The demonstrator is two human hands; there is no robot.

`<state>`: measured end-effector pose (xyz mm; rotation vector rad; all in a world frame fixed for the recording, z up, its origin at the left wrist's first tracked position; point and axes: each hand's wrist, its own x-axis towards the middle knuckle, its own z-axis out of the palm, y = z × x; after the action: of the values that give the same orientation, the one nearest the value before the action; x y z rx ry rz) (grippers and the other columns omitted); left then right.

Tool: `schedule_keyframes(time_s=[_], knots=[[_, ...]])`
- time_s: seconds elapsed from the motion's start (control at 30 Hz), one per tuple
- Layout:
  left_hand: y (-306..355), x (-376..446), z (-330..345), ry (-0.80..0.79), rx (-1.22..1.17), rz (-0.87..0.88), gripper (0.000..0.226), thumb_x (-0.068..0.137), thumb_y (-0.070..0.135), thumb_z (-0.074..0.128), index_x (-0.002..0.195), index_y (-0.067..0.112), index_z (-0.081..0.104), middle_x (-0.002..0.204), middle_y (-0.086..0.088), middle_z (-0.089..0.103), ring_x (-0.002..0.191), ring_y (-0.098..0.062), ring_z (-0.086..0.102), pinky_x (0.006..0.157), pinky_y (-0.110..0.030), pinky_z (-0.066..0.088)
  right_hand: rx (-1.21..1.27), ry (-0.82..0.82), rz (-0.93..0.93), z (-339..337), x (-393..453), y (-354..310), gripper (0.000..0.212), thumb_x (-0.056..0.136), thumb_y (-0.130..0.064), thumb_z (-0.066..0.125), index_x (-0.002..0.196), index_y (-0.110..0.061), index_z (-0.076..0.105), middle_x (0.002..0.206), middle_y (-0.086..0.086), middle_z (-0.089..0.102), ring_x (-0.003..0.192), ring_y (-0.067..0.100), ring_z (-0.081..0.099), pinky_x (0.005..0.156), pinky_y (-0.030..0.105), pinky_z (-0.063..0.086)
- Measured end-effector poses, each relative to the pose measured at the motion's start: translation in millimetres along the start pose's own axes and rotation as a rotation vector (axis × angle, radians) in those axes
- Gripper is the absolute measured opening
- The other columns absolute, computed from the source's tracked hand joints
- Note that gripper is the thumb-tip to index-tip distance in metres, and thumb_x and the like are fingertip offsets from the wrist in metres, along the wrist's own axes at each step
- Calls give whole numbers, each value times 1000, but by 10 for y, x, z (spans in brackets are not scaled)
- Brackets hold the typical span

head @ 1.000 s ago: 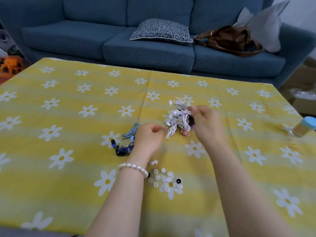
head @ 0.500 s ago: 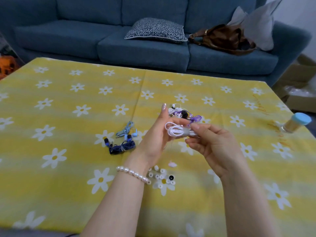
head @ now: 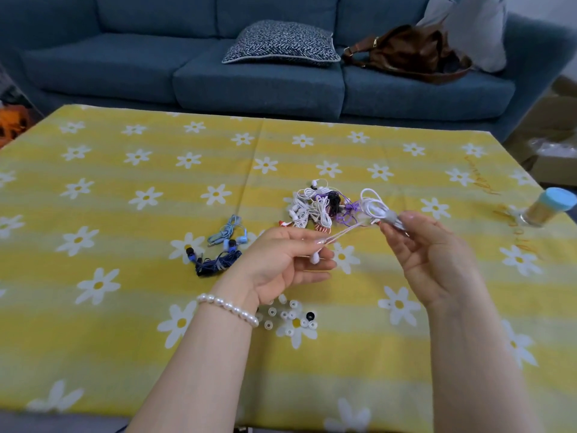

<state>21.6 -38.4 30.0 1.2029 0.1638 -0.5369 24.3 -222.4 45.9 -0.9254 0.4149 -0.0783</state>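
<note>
Head cam view, looking down at a table with a yellow daisy tablecloth [head: 131, 307]. Both hands are up over it, working on one set of white earphones [head: 373, 207]. The right hand [head: 427, 248] has thumb and fingertips pinched on the coiled part, right where a grey wrap sits, with the loops sticking up past the fingers. The left hand [head: 281, 260] is palm up, thumb and forefinger pinching the cable, the other fingers loosely curled under it. A white bud [head: 315, 258] hangs just below that pinch. The cable runs taut between the two hands, off the table. Just behind it on the cloth is a tangled pile [head: 315, 207] of white, purple and black earphones. Left of the left hand lie a light blue set [head: 231, 237] and a dark blue set [head: 215, 264], touching each other. Near the left wrist, with its pearl bracelet [head: 228, 307], is a scatter of ear tips [head: 290, 317], mostly white, one black. A jar [head: 546, 207] with a blue lid lies near the right edge. Behind the table is a blue sofa [head: 259, 79] with a cushion [head: 281, 42] and a brown bag [head: 406, 51].
</note>
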Motion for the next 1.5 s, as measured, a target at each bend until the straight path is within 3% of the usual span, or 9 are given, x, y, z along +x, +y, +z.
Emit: schedule_keyframes(time_s=[0.13, 0.27, 0.37, 0.53, 0.73, 0.9, 1.1, 1.4, 1.5], knots=[[-12, 32, -1, 146, 33, 37, 9, 87, 2, 56, 86, 6, 64, 67, -6, 64, 50, -8, 61, 51, -21, 54, -408, 56, 23, -75, 15, -28, 18, 81, 1, 51, 75, -13, 62, 58, 1, 60, 50, 16, 55, 47, 23, 47], [-29, 54, 5, 231, 44, 78, 7, 86, 7, 59, 90, 5, 64, 71, -5, 62, 47, -4, 56, 45, -16, 47, -930, 2, 14, -47, -12, 44, 21, 79, -2, 51, 74, -14, 67, 68, 6, 58, 62, 18, 53, 58, 26, 41], [-26, 41, 40, 207, 27, 95, 9, 88, 8, 57, 86, 7, 66, 71, -5, 62, 47, -4, 56, 47, -15, 48, -1117, -91, 73, 25, -43, 126, 16, 81, -11, 56, 73, -14, 70, 73, 4, 63, 74, 21, 56, 65, 29, 40], [-41, 23, 140, 116, -13, 121, 12, 87, 6, 55, 87, 5, 66, 72, -7, 62, 51, -5, 58, 51, -15, 49, -1114, -123, 60, 80, -46, 180, 17, 84, -18, 56, 76, -19, 71, 85, 2, 68, 86, 20, 58, 75, 32, 45], [-25, 23, 205, 160, -59, 150, 8, 86, 3, 58, 87, 7, 65, 65, -3, 69, 53, -7, 64, 51, -16, 52, -767, -285, -173, 143, -124, 154, 11, 79, -14, 69, 88, -20, 71, 86, -3, 71, 74, -4, 62, 62, 5, 44], [-29, 25, 213, 215, -82, 160, 11, 85, 3, 59, 76, 9, 57, 59, -1, 69, 49, -8, 63, 49, -18, 53, -901, -375, -236, 179, -131, 262, 22, 71, -12, 77, 92, -15, 70, 87, 7, 72, 89, 19, 67, 84, 35, 53], [-46, 37, 221, 201, -53, 120, 22, 87, 8, 58, 65, 3, 60, 56, -5, 66, 50, -14, 65, 55, -23, 57, -907, -392, -211, 181, -109, 272, 10, 77, 2, 63, 82, -6, 66, 75, 11, 68, 66, 11, 61, 56, 15, 44], [-28, 20, 207, 274, -31, 111, 18, 84, 10, 63, 69, -1, 61, 52, -3, 64, 43, -11, 62, 45, -19, 52, -851, -385, -180, 185, -125, 274, 10, 70, -6, 76, 74, -7, 68, 73, 10, 72, 68, 22, 65, 65, 28, 51], [-20, 23, 185, 231, -29, 87, 20, 88, 13, 58, 74, -1, 62, 55, -5, 67, 50, -14, 66, 48, -20, 54, -866, -355, -199, 183, -107, 281, 5, 76, -11, 73, 72, -8, 70, 72, 12, 72, 66, 14, 62, 64, 24, 48]])
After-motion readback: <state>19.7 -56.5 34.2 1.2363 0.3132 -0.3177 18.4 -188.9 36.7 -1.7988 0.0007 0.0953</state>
